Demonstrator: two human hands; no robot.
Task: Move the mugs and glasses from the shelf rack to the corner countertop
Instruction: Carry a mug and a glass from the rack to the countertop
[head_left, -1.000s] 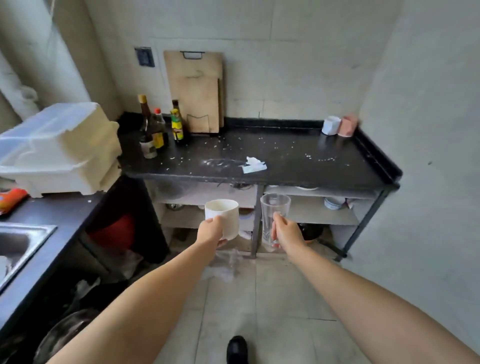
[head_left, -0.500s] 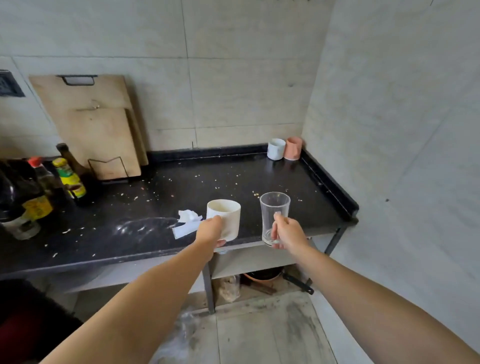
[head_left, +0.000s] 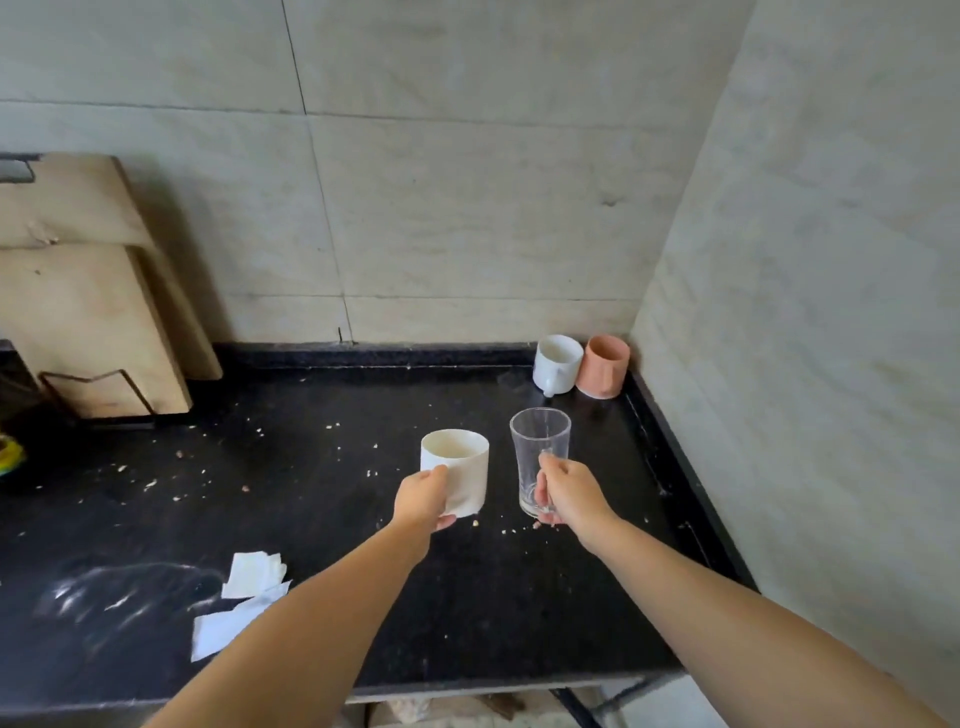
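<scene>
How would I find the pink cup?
Look to the far right corner of the black countertop, where the two walls meet. Two cups stand there together; the salmon-pink ceramic cup is nearest the corner, right of the white handled mug.

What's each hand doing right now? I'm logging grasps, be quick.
Left hand: grips the white mug.
Right hand: grips the clear glass.

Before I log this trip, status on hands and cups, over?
Left hand grips white mug; right hand grips clear glass. Both over countertop, short of corner. White mug with handle and pink cup already there.
</scene>
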